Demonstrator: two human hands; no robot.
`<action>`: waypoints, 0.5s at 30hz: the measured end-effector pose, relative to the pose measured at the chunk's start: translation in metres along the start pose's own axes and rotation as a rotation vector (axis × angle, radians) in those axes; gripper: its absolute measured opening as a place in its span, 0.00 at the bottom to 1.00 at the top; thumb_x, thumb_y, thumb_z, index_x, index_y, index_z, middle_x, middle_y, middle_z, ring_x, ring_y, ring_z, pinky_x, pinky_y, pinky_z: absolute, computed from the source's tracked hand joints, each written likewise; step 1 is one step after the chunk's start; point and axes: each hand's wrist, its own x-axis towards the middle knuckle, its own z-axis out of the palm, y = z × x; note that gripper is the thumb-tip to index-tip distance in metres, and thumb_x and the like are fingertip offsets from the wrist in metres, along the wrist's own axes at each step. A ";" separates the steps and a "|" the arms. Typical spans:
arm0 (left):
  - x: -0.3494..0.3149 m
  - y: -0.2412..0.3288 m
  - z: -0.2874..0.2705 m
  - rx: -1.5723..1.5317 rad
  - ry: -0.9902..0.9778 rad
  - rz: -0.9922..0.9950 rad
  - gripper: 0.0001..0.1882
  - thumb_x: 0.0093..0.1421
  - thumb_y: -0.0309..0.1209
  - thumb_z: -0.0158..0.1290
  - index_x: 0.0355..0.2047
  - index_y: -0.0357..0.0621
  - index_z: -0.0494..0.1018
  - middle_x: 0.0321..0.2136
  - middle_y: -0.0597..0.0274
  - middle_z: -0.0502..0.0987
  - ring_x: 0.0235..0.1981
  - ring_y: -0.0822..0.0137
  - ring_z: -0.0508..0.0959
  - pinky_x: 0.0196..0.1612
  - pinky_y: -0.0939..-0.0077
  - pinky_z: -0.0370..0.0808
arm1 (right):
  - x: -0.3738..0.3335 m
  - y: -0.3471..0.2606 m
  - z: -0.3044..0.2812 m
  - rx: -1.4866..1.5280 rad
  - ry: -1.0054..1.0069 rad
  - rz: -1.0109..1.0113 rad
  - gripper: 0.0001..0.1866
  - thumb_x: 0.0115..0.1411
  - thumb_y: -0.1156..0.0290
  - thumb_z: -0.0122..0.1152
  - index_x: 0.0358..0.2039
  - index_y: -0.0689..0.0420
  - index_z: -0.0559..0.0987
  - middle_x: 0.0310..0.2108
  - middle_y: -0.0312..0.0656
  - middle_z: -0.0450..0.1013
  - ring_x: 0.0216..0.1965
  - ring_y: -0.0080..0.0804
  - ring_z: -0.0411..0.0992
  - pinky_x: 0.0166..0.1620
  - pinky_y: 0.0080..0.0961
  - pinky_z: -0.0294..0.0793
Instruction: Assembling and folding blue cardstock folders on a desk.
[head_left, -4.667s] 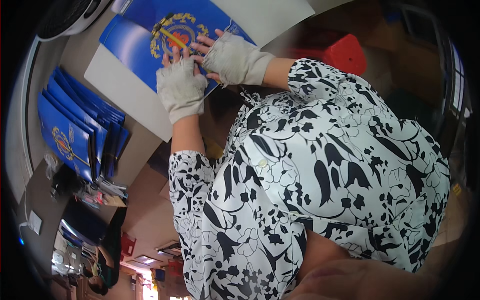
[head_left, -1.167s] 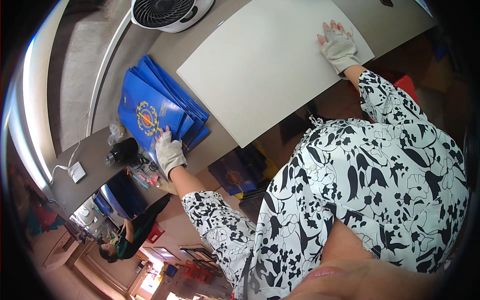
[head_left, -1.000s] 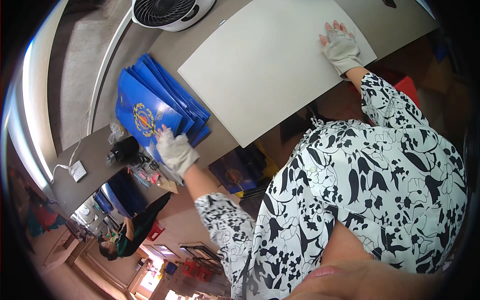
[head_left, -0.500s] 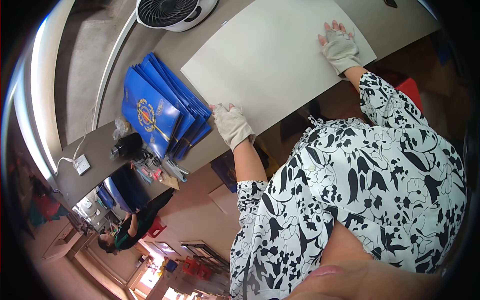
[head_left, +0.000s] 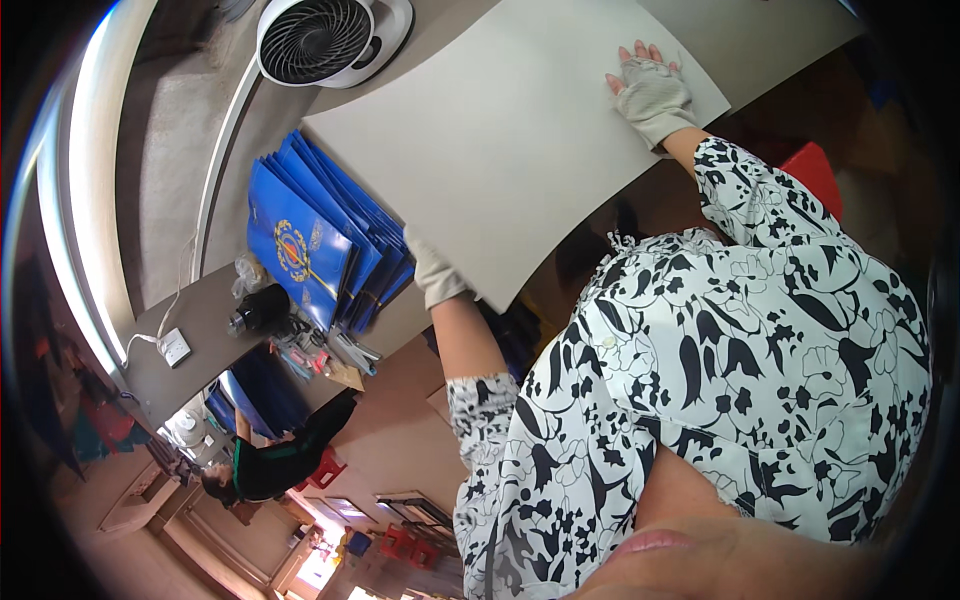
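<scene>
A large white sheet spreads over the worktable, bowed, with its left end raised. My left hand, in a pale fingerless glove, is at that raised end. The sheet covers its fingers, so I cannot see how they are closed. On the sheet's right part, my right hand lies flat in a matching glove, bare fingertips spread and holding nothing. Just left of the left hand is a fanned stack of glossy blue printed folders or bags; the sheet's edge passes close to it.
A white fan with a black grille stands at the back. Left of the folders are a dark bottle, small tools and a white socket box. A red stool is at right. Another person works farther off, lower left.
The sheet's left end has come up off the table and shifted left, bending the sheet. My left hand has moved left and its fingers went out of sight. The right hand stays flat.
</scene>
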 end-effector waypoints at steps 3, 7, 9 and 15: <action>-0.008 -0.013 0.014 -0.201 -0.047 -0.052 0.28 0.74 0.43 0.51 0.67 0.39 0.65 0.41 0.61 0.78 0.42 0.71 0.78 0.43 0.71 0.78 | 0.005 0.002 0.007 -0.019 0.008 0.022 0.37 0.72 0.39 0.37 0.76 0.41 0.57 0.79 0.37 0.46 0.79 0.37 0.43 0.77 0.50 0.37; -0.011 0.007 0.013 -0.281 -0.072 0.025 0.27 0.74 0.45 0.50 0.66 0.40 0.67 0.42 0.61 0.79 0.43 0.70 0.79 0.44 0.71 0.79 | -0.005 -0.007 0.001 0.018 0.023 -0.021 0.37 0.72 0.39 0.40 0.75 0.42 0.58 0.79 0.38 0.47 0.79 0.37 0.43 0.76 0.51 0.38; -0.013 0.018 0.013 -0.321 -0.105 0.050 0.27 0.74 0.45 0.50 0.65 0.41 0.68 0.42 0.61 0.79 0.43 0.69 0.79 0.44 0.72 0.80 | -0.009 -0.010 -0.001 -0.008 -0.009 -0.019 0.37 0.72 0.38 0.38 0.76 0.41 0.57 0.79 0.37 0.46 0.79 0.37 0.43 0.77 0.50 0.37; -0.019 0.033 0.064 -0.480 -0.250 0.138 0.26 0.75 0.47 0.48 0.63 0.42 0.70 0.43 0.62 0.80 0.44 0.68 0.80 0.44 0.72 0.81 | -0.004 0.000 -0.002 -0.049 0.006 -0.010 0.38 0.71 0.37 0.40 0.76 0.41 0.58 0.79 0.37 0.45 0.79 0.37 0.41 0.76 0.52 0.37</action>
